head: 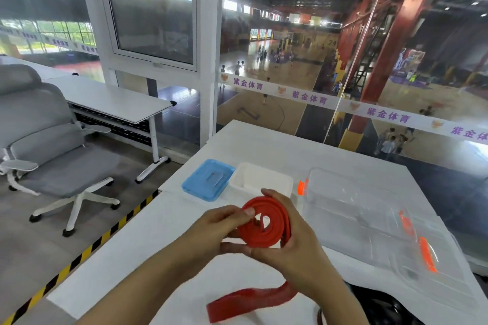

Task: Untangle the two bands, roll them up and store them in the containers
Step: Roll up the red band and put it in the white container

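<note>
Both hands, left hand (211,229) and right hand (293,243), grasping half-rolled red band (264,227) above table (148,240) near edge; loose tail, slack grip, coil springing open likely.

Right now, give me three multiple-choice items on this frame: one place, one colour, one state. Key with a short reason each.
1. Where is the blue lid?
A. left of the white container
B. inside the clear container
C. on the chair

2. What colour is the band?
A. green
B. red
C. black

3. What state is the band in?
A. fully stored
B. flat on the table
C. partly rolled, tail loose

Key: 1 A, it sits beside the white container's left wall. 2 B, coil and tail are red. 3 C, left hand and right hand hold a coil while a tail hangs below.
</note>
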